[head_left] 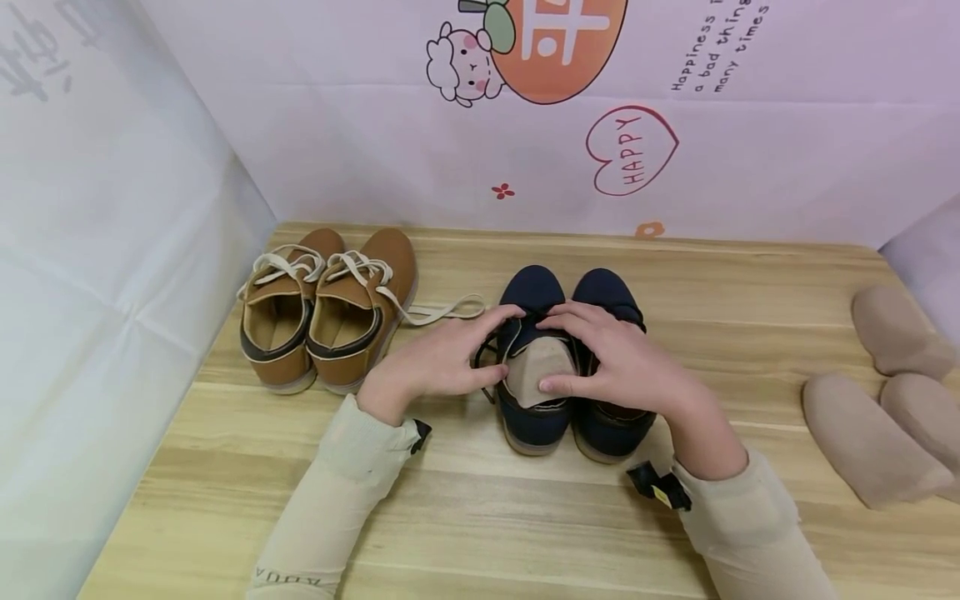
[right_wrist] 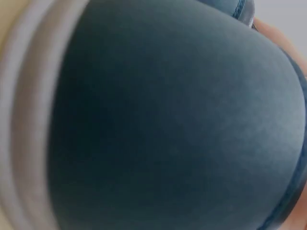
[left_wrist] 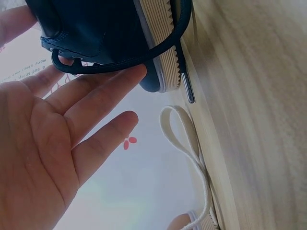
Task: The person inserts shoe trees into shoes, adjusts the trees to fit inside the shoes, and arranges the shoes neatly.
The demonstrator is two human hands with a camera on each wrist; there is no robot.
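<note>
A pair of navy lace-up shoes stands side by side, toes away from me. A beige shoe insert (head_left: 542, 360) sits in the opening of the left navy shoe (head_left: 534, 425). My left hand (head_left: 450, 354) lies along that shoe's outer left side, fingers extended beside a dark lace loop (left_wrist: 117, 64). Over the shoes reaches my right hand (head_left: 626, 358); its thumb touches the insert and its fingertips lie near the tongue. Part of the right navy shoe (head_left: 611, 429) is hidden under this hand. Navy shoe heel (right_wrist: 177, 120) fills the right wrist view.
On the left stands a pair of brown shoes (head_left: 401, 258) with cream laces; one lace (head_left: 450, 312) trails toward the navy pair. Several beige inserts (head_left: 862, 433) lie at the right of the wooden table (head_left: 480, 533). A printed white cloth (head_left: 360, 150) hangs behind.
</note>
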